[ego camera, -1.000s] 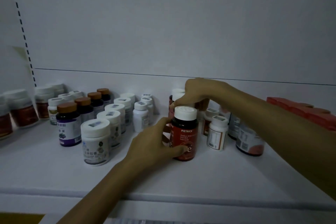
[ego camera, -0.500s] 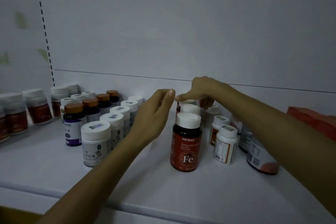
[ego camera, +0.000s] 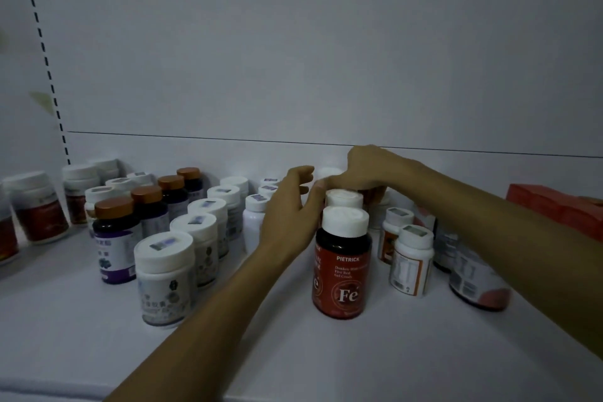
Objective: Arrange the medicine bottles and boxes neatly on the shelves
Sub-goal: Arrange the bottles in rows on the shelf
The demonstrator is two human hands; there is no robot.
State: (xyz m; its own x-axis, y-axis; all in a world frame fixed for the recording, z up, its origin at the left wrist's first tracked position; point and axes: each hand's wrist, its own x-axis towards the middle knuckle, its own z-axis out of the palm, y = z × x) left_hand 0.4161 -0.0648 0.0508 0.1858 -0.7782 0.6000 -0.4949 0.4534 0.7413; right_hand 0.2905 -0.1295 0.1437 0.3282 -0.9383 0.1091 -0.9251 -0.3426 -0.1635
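While my left hand (ego camera: 287,215) hovers half-open, empty, beside the Fe bottle (ego camera: 342,271), my right hand (ego camera: 372,170) curls over a rear bottle (ego camera: 373,199), grip unclear.

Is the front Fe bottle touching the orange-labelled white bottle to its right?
Apart. Head view shows bare shelf between the Fe bottle and the white bottle.

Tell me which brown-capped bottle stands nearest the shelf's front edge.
The purple-labelled bottle; the other brown-capped bottles stand behind it in the row.
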